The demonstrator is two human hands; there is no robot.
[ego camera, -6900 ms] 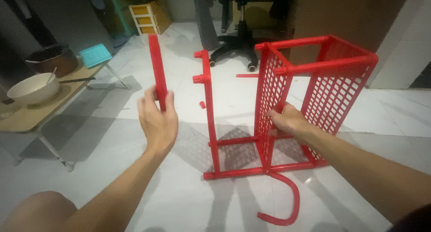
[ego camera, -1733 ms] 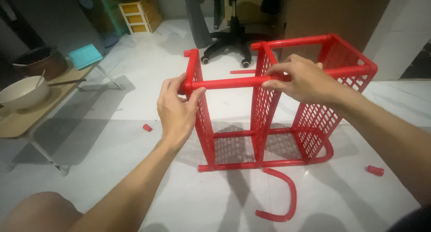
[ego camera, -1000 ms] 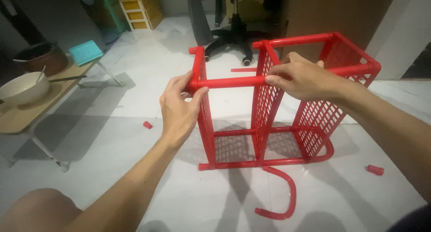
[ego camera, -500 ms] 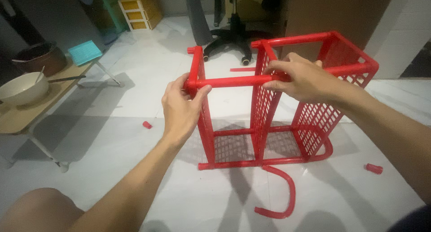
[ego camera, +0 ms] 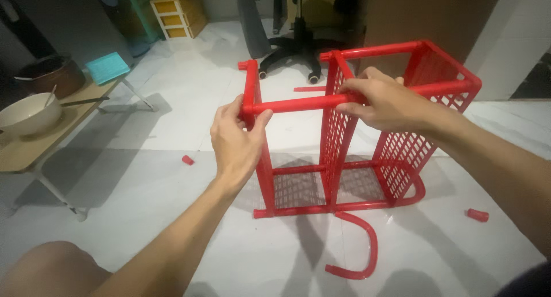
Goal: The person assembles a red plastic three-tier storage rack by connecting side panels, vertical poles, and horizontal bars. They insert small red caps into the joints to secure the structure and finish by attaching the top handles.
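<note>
Both grips are closed on the same red rod (ego camera: 298, 104): the left hand (ego camera: 238, 145) wraps its fingers round the rod's left end where it meets the red end post (ego camera: 251, 96), and the right hand (ego camera: 384, 104) pinches the rod's right end against the middle mesh panel (ego camera: 338, 142) of the red plastic rack (ego camera: 436, 101). Compared with half a second ago little has shifted; the left hand sits a touch lower and closer on the joint, the right hand keeps its pinch, and the rod lies where it did, so it looks seated or nearly seated at both ends rather than loose in the air. Its long axis runs left to right across the view, about level, its right end slightly higher and farther away, bridging the gap between post and panel at the rack's top. The rack stands upright on the white floor (ego camera: 172, 176). A curved red piece (ego camera: 367, 251) lies on the floor just in front of it, with small red caps (ego camera: 187, 159) to either side, and a low table (ego camera: 34, 150) with a bowl (ego camera: 28, 116) stands well to the left.
</note>
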